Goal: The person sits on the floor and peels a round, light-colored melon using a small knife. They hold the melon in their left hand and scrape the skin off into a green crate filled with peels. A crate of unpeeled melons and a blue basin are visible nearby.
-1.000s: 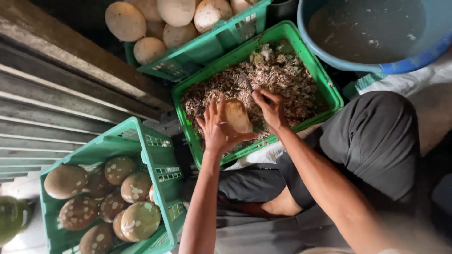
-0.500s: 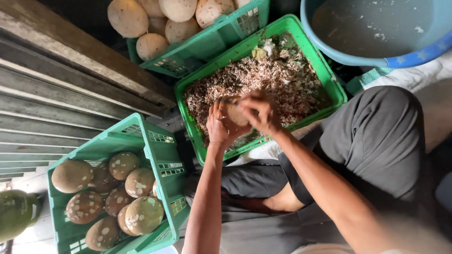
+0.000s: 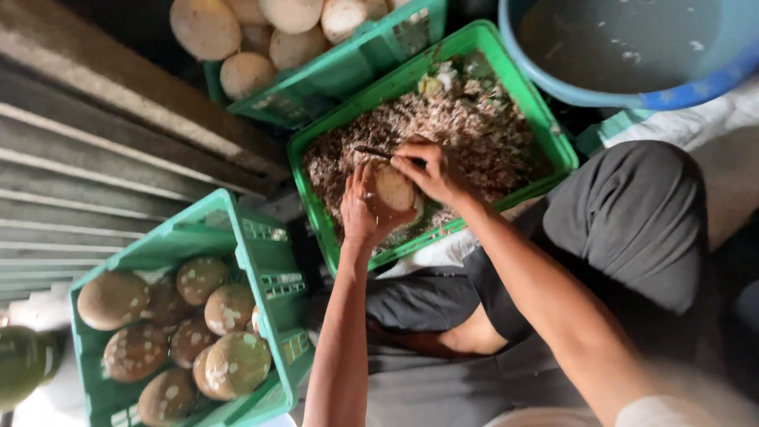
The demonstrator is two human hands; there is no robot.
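Hidden or unclear: far side of the coconut (image 3: 394, 188), covered by both hands; the handle of the knife (image 3: 371, 151), buried in the right fist, only a dark blade tip showing to the left of the knuckles; blue tub (image 3: 632, 96), cut off by top and right edges; top crate (image 3: 348, 75) and its peeled pale coconuts (image 3: 247, 73), cut off at the upper edge; dark green object (image 3: 24, 364) at lower left, blurred, kind not clear; white rim at bottom edge, too little shown to name

Left hand (image 3: 364, 207): fingers spread and curved, palm cupped against the left side of the coconut, holding it from below and behind

Right hand (image 3: 431, 170): closed tight on the knife, knuckles up, fist resting against the coconut's upper right edge; blade lies just above the coconut

Coconut: pale, partly pared, held between the two hands over the middle crate (image 3: 545, 126), above its near rim

Middle crate: green, filled with brown and pale shavings (image 3: 474, 130)

Lower crate (image 3: 261, 253): green, at lower left, well apart from the hands, holds brown coconuts with pale patches (image 3: 229, 308)

Dark trousers (image 3: 632, 213): the person's knee, right of the middle crate

Grey planks (image 3: 103, 182): along the left side
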